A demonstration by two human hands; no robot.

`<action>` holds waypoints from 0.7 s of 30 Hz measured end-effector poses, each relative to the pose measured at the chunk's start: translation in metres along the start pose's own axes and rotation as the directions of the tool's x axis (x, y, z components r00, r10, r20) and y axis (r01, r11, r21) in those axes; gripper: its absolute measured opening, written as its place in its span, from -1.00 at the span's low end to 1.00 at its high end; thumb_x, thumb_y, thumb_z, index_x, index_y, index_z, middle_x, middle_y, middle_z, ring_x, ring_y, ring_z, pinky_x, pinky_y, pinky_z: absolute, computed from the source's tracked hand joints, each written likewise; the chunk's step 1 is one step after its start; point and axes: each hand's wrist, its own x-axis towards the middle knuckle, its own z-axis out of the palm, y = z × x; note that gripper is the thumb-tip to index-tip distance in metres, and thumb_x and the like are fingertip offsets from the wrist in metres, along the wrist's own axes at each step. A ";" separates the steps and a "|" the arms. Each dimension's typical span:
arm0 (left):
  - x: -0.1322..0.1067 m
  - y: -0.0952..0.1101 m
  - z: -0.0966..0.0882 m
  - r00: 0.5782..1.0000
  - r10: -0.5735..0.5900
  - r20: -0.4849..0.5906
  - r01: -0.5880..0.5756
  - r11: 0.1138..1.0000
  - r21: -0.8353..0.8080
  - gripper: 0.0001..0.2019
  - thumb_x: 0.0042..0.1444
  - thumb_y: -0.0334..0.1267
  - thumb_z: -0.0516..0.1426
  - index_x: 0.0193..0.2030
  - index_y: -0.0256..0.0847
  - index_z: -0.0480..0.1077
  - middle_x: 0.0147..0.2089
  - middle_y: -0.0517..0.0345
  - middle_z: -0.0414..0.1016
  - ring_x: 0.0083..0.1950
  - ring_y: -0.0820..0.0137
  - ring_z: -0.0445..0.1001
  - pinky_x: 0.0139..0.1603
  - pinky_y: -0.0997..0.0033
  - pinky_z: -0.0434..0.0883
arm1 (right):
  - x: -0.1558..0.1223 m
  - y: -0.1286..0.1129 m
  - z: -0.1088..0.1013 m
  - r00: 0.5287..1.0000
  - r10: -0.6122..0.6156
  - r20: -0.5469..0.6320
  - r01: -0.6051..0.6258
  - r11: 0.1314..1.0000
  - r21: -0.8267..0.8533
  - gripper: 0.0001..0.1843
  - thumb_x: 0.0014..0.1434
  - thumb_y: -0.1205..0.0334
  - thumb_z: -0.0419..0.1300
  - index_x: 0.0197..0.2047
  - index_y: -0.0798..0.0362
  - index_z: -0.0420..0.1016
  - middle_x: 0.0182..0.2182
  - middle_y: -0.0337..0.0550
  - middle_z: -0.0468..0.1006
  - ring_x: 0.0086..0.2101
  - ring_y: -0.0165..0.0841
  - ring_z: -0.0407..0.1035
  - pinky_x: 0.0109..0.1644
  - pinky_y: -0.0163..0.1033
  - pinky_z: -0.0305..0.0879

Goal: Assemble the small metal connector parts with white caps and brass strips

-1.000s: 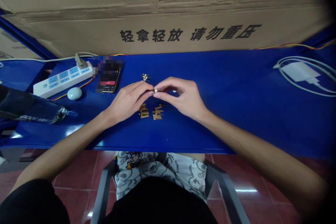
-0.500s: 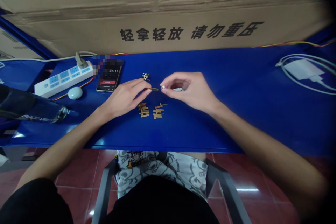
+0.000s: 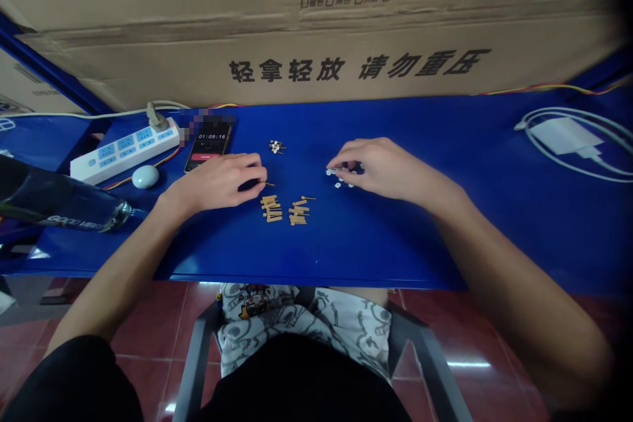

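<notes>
- Left hand: clenched loosely, fingers curled low over the table, grasping a thin brass pin, with the pin's tip projecting right from beneath the fingertips.
- Right hand: released, fingers arched downward, fingertips among a loose scatter of small white beads; no bead visibly pinched.
- Flat brass strips: two small, untidy piles side by side, between the hands and slightly nearer, apart from both.
- Small cluster of white-headed pins: farther out, between the hands, well apart from the strips.
- Blue table: glossy surface carrying all the small parts, with everything below lying flat unless noted.
- Smartphone: beyond the left hand, screen lit and showing 01:09:16, top edge pixelated.
- White power strip: farther left, angled, one plug seated upright in a socket.
- Pale oval case: just in front of the power strip.
- Dark bottle: on its side at the left end, partly out of frame.
- White charger and coiled cable: at the far right.
- Cardboard carton: along the far edge, printed with black Chinese characters.
- Patterned shorts and red tile floor: below the near edge.
</notes>
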 end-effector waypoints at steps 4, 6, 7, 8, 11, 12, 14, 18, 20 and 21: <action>-0.001 0.002 -0.002 1.000 0.013 0.024 -0.013 1.000 -0.005 -0.74 0.41 -0.15 0.02 -0.08 -0.16 0.51 -0.01 0.05 0.48 -0.13 0.32 0.52 -0.08 0.30 0.47 | 0.000 -0.003 0.000 0.999 0.032 -0.039 -0.034 0.998 -0.045 -0.70 0.35 0.21 0.08 -0.06 0.01 0.65 -0.15 -0.07 0.65 -0.16 -0.19 0.51 -0.09 -0.09 0.36; -0.002 0.002 -0.002 0.999 0.010 0.035 -0.010 1.000 -0.006 -0.74 0.41 -0.12 0.02 -0.07 -0.16 0.51 0.00 0.06 0.47 -0.14 0.33 0.52 -0.12 0.32 0.47 | 0.000 -0.005 0.002 0.997 0.046 -0.069 -0.050 0.997 -0.057 -0.69 0.35 0.23 0.07 -0.06 0.02 0.65 -0.15 -0.06 0.64 -0.15 -0.18 0.51 -0.08 -0.09 0.36; -0.002 0.003 -0.002 0.999 0.006 0.041 -0.006 1.000 -0.009 -0.73 0.42 -0.12 0.02 -0.07 -0.15 0.50 0.00 0.06 0.47 -0.14 0.33 0.52 -0.13 0.32 0.47 | 0.001 -0.006 0.003 0.996 0.046 -0.079 -0.050 0.997 -0.059 -0.69 0.35 0.24 0.07 -0.05 0.03 0.65 -0.15 -0.06 0.64 -0.15 -0.18 0.51 -0.08 -0.09 0.36; -0.002 0.003 -0.002 0.999 0.002 0.047 -0.001 1.000 -0.015 -0.72 0.43 -0.11 0.00 -0.07 -0.15 0.50 -0.01 0.07 0.47 -0.14 0.33 0.52 -0.13 0.32 0.47 | 0.001 -0.007 0.005 0.996 0.042 -0.082 -0.047 0.997 -0.057 -0.69 0.35 0.25 0.07 -0.05 0.03 0.64 -0.15 -0.07 0.64 -0.15 -0.18 0.51 -0.08 -0.09 0.36; -0.001 0.003 -0.003 0.999 -0.009 0.052 0.011 0.999 -0.046 -0.69 0.45 -0.14 -0.05 -0.09 -0.18 0.49 -0.03 0.06 0.47 -0.15 0.34 0.52 -0.12 0.33 0.47 | 0.002 -0.010 0.007 0.995 0.030 -0.097 -0.035 0.998 -0.050 -0.70 0.35 0.27 0.07 -0.06 0.03 0.64 -0.17 -0.07 0.65 -0.15 -0.18 0.51 -0.09 -0.10 0.37; -0.001 0.004 -0.003 0.999 -0.012 0.046 0.014 0.999 -0.052 -0.69 0.46 -0.15 -0.06 -0.10 -0.18 0.48 -0.04 0.06 0.47 -0.16 0.34 0.52 -0.12 0.33 0.47 | 0.002 -0.011 0.008 0.994 0.027 -0.107 -0.033 0.998 -0.051 -0.70 0.35 0.27 0.07 -0.07 0.03 0.64 -0.17 -0.07 0.65 -0.15 -0.18 0.51 -0.10 -0.10 0.37; 0.001 0.005 -0.001 0.999 -0.030 0.017 0.030 0.999 -0.045 -0.68 0.47 -0.17 -0.08 -0.10 -0.20 0.47 -0.07 0.06 0.48 -0.16 0.33 0.52 -0.09 0.31 0.48 | 0.003 -0.014 0.009 0.991 0.020 -0.131 -0.028 0.998 -0.055 -0.70 0.36 0.27 0.07 -0.07 0.03 0.64 -0.18 -0.07 0.65 -0.15 -0.18 0.51 -0.11 -0.11 0.37; 0.010 0.008 0.013 0.967 -0.195 -0.165 0.196 0.981 -0.013 -0.67 0.48 -0.20 -0.12 0.10 -0.24 0.40 0.06 -0.03 0.47 -0.03 0.24 0.54 -0.01 0.23 0.52 | 0.005 -0.017 0.012 0.984 0.005 -0.178 -0.014 0.999 -0.052 -0.69 0.37 0.27 0.05 -0.06 0.03 0.64 -0.18 -0.08 0.65 -0.16 -0.20 0.51 -0.13 -0.12 0.36; 0.016 0.007 0.022 0.939 -0.247 -0.240 0.255 0.967 0.002 -0.62 0.49 -0.23 -0.13 0.29 -0.27 0.30 0.21 -0.11 0.39 0.11 0.17 0.51 0.04 0.20 0.54 | 0.006 -0.019 0.013 0.982 0.004 -0.191 -0.015 0.998 -0.057 -0.69 0.38 0.27 0.05 -0.05 0.03 0.64 -0.19 -0.07 0.65 -0.16 -0.19 0.51 -0.14 -0.12 0.36; 0.018 0.006 0.026 0.934 -0.245 -0.259 0.259 0.966 0.022 -0.59 0.49 -0.24 -0.14 0.35 -0.28 0.24 0.26 -0.14 0.34 0.16 0.14 0.48 0.09 0.17 0.53 | 0.006 -0.019 0.014 0.981 0.005 -0.195 -0.017 0.998 -0.060 -0.69 0.38 0.27 0.05 -0.05 0.03 0.64 -0.19 -0.07 0.65 -0.16 -0.19 0.51 -0.15 -0.11 0.36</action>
